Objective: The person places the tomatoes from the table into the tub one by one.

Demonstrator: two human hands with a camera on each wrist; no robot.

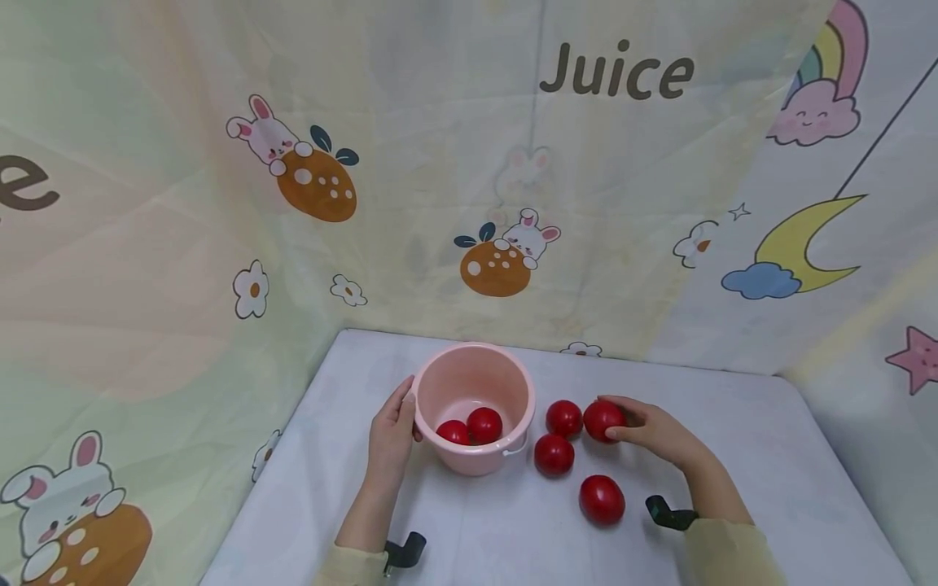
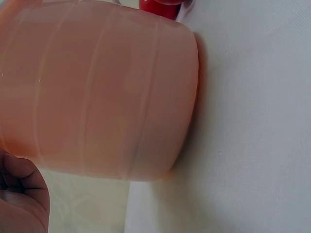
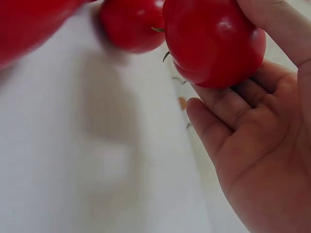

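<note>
A pink plastic bucket (image 1: 475,465) stands on the table, tipped slightly in the head view, with two red tomatoes (image 1: 484,425) at its bottom. My left hand (image 1: 392,435) holds the bucket's left side at the rim, thumb in front; the left wrist view shows its curled fingers against the ribbed wall (image 2: 97,92). To the bucket's right, my right hand (image 1: 655,427) grips a tomato (image 1: 604,420) between thumb and fingers. In the right wrist view this tomato (image 3: 214,43) shows thin green stem bits nearby, and the palm faces it.
Two tomatoes, one at the back (image 1: 564,418) and one in front of it (image 1: 554,455), lie between the bucket and my right hand. Another tomato (image 1: 602,500) lies nearer me. A white handle (image 1: 516,447) hangs at the bucket's right. Printed cloth (image 1: 410,163) hangs behind the white table (image 1: 498,537).
</note>
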